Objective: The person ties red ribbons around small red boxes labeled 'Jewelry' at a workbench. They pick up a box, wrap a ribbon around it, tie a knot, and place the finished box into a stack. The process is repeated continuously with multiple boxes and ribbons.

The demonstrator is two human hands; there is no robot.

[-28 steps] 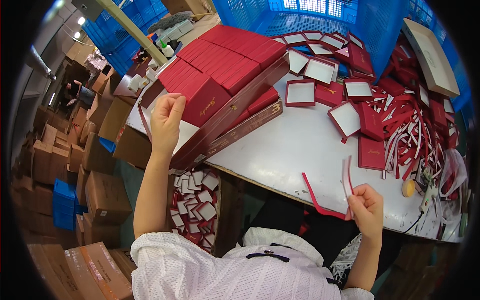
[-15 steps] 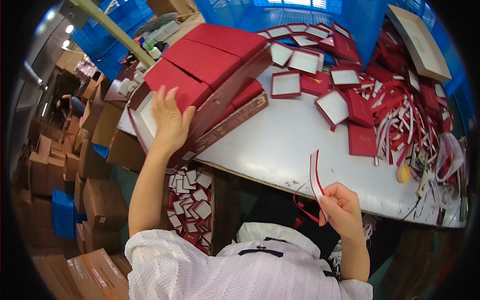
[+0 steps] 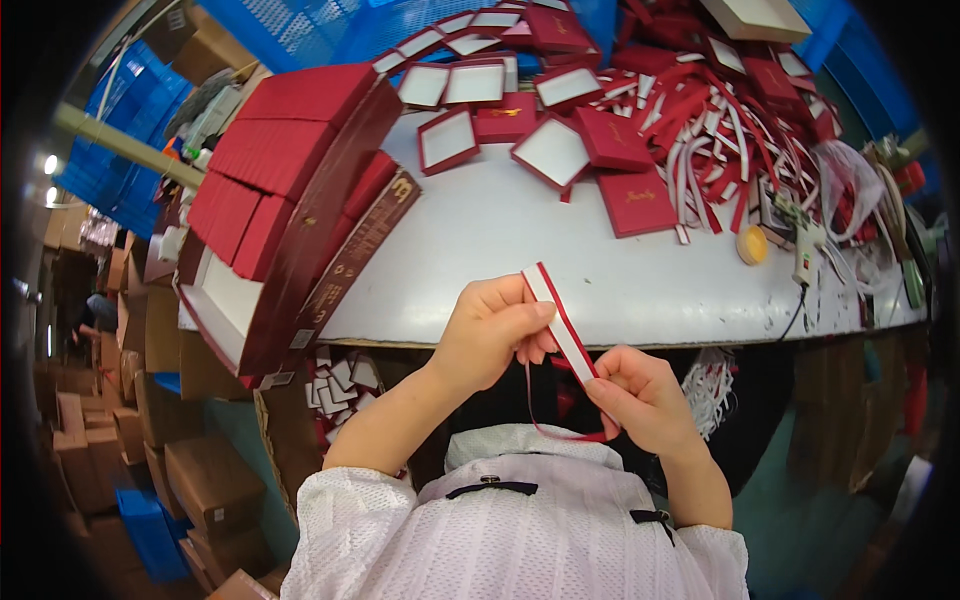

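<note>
In the middle of the frame, a flat white ribbon with red edges (image 3: pixel 568 338) slants between the hands. The left hand (image 3: pixel 497 330) pinches it near its upper end; the right hand (image 3: pixel 645 402) pinches it farther down, and a thin red loop hangs below. At upper left, a large dark-red cardboard box (image 3: pixel 300 225) holds rows of red boxes (image 3: pixel 290 97) on the smooth white desk (image 3: pixel 440 265).

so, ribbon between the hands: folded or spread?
Spread: the ribbon runs straight between the left hand and right hand, white face showing; the rest loops below.
</note>
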